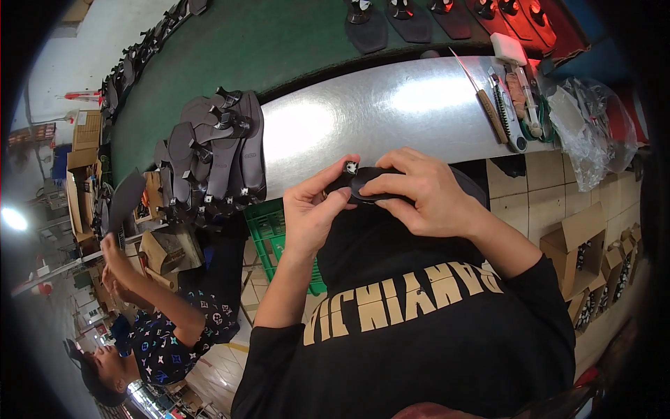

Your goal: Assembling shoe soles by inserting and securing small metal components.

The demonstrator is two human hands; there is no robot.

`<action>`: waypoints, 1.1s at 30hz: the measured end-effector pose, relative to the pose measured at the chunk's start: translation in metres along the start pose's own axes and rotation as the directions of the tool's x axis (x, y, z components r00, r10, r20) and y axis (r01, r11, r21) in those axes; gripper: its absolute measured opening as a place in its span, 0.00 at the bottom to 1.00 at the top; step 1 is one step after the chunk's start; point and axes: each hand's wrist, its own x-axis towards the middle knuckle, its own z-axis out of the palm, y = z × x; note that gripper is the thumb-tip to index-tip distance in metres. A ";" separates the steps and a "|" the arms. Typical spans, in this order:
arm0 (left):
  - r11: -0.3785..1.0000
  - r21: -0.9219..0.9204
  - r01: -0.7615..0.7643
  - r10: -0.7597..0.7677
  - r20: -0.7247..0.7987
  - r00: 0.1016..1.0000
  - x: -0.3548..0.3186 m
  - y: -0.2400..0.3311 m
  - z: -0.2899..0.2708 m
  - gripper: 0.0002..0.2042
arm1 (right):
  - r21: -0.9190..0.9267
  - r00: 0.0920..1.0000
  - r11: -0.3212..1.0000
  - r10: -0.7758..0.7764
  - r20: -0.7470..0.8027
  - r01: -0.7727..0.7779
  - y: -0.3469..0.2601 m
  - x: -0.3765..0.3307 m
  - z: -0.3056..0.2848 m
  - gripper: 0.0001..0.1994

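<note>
Close to my body, at the near edge of the metal table (335, 115), both hands are on a black sandal (362, 180). My left hand (307, 213) pinches one end, where a small shiny square-ended piece shows beside the fingertips. Over the top of the sandal, the fingers of my right hand (433, 192) are bent and press on its dark surface. The rest of the sandal is partly hidden behind my right hand. A heap of black sandals (209, 150) with shiny parts lies to the left of the table.
An awl (493, 119) and utility knife (514, 129) lie at the right, near a clear plastic bag (593, 126). More sandals (408, 21) line the green surface (279, 42). Below are a green crate (264, 237) and cardboard box (576, 251). At left, a co-worker (174, 314) holds a dark sole.
</note>
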 end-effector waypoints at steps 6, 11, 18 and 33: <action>1.000 -0.011 0.024 -0.025 -0.042 0.999 0.003 0.001 0.004 0.20 | 0.230 0.994 0.968 0.093 0.057 -0.104 0.002 -0.004 0.003 0.13; 1.000 0.007 -0.010 0.010 -0.048 0.999 0.003 0.002 0.007 0.19 | 0.199 0.992 0.973 0.124 -0.018 -0.118 0.004 -0.007 0.012 0.12; 0.989 -0.069 0.128 -0.132 -0.058 0.989 0.006 0.006 0.003 0.20 | 0.114 0.992 0.993 0.049 -0.119 -0.035 0.006 -0.011 0.020 0.12; 0.958 0.003 0.288 -0.287 0.069 0.955 0.009 0.007 0.002 0.14 | 0.042 0.961 0.999 0.031 -0.274 -0.020 0.005 -0.020 0.016 0.08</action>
